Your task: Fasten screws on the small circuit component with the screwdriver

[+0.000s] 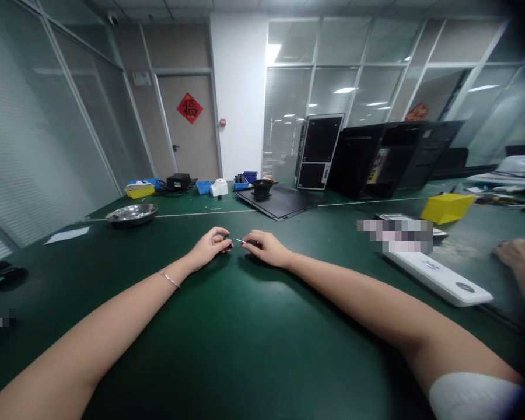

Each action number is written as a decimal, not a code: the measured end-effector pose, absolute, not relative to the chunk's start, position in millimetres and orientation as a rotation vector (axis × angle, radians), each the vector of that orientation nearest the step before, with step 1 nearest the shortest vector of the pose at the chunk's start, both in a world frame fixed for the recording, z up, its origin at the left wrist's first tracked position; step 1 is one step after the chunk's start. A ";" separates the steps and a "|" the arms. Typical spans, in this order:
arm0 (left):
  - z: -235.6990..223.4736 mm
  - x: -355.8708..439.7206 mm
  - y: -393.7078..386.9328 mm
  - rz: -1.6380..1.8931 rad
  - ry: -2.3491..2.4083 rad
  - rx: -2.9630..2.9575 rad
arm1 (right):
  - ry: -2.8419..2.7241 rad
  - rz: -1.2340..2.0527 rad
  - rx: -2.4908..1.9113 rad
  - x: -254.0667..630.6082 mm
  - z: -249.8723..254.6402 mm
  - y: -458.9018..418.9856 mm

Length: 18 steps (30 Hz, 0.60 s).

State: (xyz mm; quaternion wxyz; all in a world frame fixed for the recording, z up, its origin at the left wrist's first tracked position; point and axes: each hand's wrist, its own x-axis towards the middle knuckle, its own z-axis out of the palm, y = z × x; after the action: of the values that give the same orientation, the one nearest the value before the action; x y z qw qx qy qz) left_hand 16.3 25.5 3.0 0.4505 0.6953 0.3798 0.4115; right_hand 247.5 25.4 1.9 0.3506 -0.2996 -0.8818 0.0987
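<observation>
Over the green table [254, 338], my left hand [210, 248] pinches a small dark part [229, 244] between thumb and fingers; it is too small to name. Opposite it, my right hand [268, 248] is closed round the dark handle of a screwdriver [254, 244]. Its thin metal shaft points left at the dark part, the tip close to it. Whether tip and part touch, I cannot tell. A thin bracelet circles my left wrist.
A metal bowl [133, 214] stands at the left. Behind my hands lies a black panel [280, 203] bearing a black round object [261, 188]. Computer cases [319, 151] stand at the back right. A white elongated device [437, 274], a yellow bin [448, 208] and another person's hand [518, 256] are right.
</observation>
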 end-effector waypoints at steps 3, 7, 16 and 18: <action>3.4 17.7 23.6 0.958 0.953 1.840 | -2.265 0.245 -0.791 247.5 1.0 26.4; 2.6 18.6 23.8 0.934 1.024 1.993 | -2.261 0.251 -0.788 247.5 0.6 26.6; 3.0 24.5 19.7 0.822 1.154 2.297 | -2.246 0.259 -0.754 247.9 -1.7 28.8; 3.1 25.8 18.0 0.795 1.170 2.384 | -2.243 0.259 -0.755 247.4 -1.4 28.7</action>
State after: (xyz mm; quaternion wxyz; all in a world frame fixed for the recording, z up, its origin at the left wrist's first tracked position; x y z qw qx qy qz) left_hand 25.8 18.0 3.1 0.1835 0.8454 0.4149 0.2819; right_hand 247.4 28.7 -1.4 0.3713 -0.2943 -0.8749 0.1008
